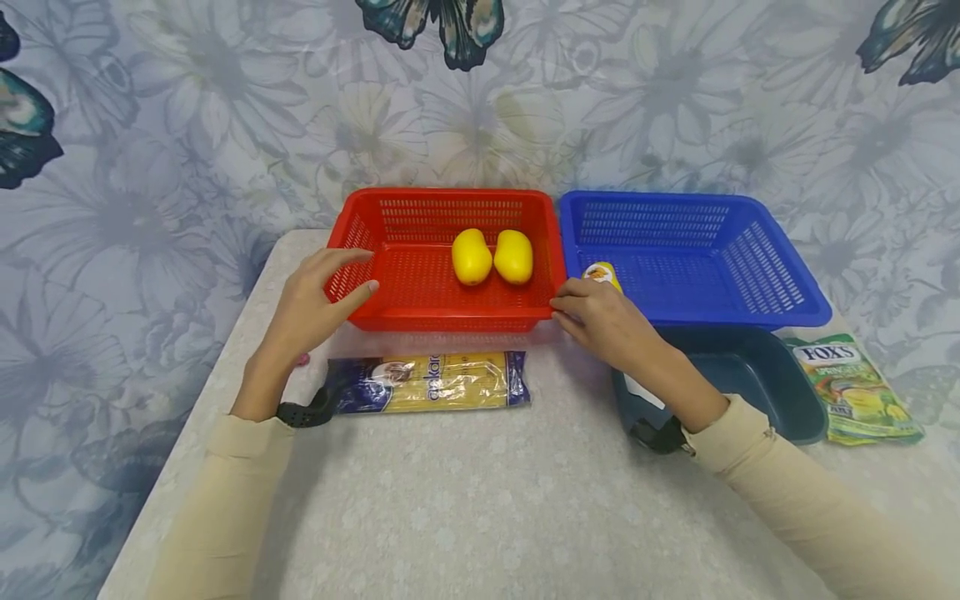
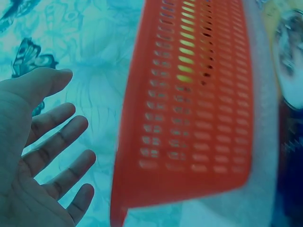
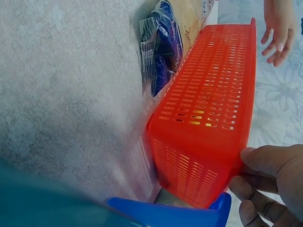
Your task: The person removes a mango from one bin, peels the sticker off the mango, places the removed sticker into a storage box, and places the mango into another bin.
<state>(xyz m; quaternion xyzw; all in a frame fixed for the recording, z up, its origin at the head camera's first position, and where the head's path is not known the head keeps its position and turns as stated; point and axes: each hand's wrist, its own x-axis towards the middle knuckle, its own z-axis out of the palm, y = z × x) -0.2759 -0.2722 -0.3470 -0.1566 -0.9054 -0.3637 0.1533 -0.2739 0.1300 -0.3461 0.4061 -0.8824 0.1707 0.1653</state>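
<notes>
At table's far edge, head view: your left hand (image 1: 318, 292) hovers open beside the red basket (image 1: 420, 300); your right hand (image 1: 600, 321) meets its right corner. Left wrist: fingers (image 2: 57, 146) spread, off the basket wall (image 2: 189, 118). Right wrist: fingertips (image 3: 265, 163) press the rim (image 3: 203, 142). Seat both hands evenly before moving it.

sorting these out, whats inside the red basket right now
Two yellow fruits, possibly lemons or mangoes, lie side by side toward the back of the red basket. The rest of its visible mesh floor looks bare; the near wall hides only a thin strip.
</notes>
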